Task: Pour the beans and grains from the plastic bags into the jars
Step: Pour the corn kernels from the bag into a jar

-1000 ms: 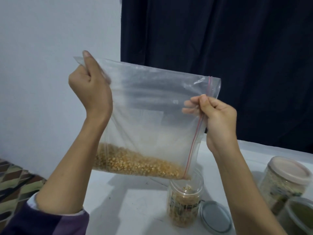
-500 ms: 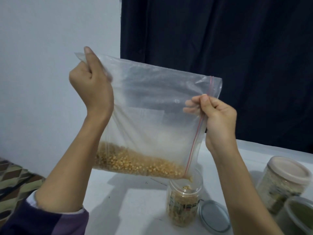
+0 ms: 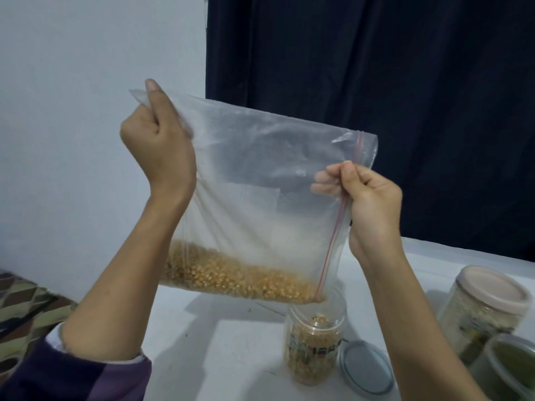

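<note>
Two hands up holding the plastic bag (image 3: pixel 254 180), left hand (image 3: pixel 157 149) pinching its 10 o'clock corner, right hand (image 3: pixel 367 198) gripping the zip edge at 3, yellow grains (image 3: pixel 231 276) spilling at 5 o'clock into the open jar (image 3: pixel 315 337)

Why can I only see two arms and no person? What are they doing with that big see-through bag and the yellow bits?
The camera sits on the person's head and looks down, so you see only their own arms, as if through their eyes. The left hand pinches one top corner of a clear plastic bag, and the right hand pinches the side with the red zip strip. The bag is tipped so the yellow grains inside slide to its low corner, right over an open jar on the white table. That jar already holds some grains. Its grey lid lies flat beside it. At the right stand a jar with a pink lid and another container, only partly in view.
</note>
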Demonstrator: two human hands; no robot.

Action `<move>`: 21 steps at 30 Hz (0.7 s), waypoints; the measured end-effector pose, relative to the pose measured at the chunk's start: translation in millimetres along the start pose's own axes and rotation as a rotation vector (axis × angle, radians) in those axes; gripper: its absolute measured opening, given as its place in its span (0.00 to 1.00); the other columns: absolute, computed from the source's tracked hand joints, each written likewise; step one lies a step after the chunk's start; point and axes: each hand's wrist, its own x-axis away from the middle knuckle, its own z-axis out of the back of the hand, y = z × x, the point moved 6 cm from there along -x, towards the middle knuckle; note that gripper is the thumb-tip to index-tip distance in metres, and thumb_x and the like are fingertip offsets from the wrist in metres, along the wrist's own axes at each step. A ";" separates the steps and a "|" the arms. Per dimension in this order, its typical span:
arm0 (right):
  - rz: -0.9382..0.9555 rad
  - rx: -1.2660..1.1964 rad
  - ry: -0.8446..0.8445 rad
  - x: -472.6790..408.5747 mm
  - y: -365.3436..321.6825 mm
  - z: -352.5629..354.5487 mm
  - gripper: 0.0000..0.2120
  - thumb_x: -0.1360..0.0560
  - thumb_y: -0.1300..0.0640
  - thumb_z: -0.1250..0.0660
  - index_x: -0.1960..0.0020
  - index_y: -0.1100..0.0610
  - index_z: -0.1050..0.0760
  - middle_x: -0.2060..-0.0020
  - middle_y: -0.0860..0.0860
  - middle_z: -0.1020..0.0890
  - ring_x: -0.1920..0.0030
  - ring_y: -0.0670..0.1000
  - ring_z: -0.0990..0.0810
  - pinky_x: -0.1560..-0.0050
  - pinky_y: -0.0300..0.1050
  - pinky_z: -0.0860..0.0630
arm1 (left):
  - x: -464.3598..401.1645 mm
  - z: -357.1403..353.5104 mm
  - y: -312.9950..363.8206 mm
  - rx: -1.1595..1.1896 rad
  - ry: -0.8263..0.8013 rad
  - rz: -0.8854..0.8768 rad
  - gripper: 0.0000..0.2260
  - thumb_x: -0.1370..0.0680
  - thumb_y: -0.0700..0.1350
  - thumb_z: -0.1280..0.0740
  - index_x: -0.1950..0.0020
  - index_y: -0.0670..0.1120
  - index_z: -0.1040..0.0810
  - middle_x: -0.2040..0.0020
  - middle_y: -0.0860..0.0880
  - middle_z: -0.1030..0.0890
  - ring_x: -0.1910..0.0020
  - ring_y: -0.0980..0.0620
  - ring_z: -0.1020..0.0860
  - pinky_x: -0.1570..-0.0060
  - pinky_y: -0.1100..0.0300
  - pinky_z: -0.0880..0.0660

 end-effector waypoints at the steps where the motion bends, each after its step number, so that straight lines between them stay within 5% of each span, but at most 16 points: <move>1: -0.006 0.008 -0.022 2.0 1.0 -3.1 0.12 0.20 0.62 0.40 0.58 0.61 0.21 0.67 0.51 0.15 0.65 0.51 0.16 0.51 0.41 0.21 | -0.5 0.8 -0.1 -0.011 0.002 -0.003 0.24 0.18 0.44 0.44 0.73 0.50 0.46 0.83 0.58 0.41 0.81 0.60 0.42 0.74 0.69 0.45; 21: 0.052 0.039 0.019 1.2 -0.3 -1.3 0.12 0.19 0.63 0.41 0.58 0.61 0.22 0.68 0.49 0.16 0.68 0.48 0.17 0.53 0.40 0.22 | 2.0 -3.4 0.1 -0.070 -0.068 0.014 0.24 0.18 0.46 0.44 0.73 0.50 0.46 0.82 0.58 0.42 0.80 0.59 0.43 0.74 0.67 0.46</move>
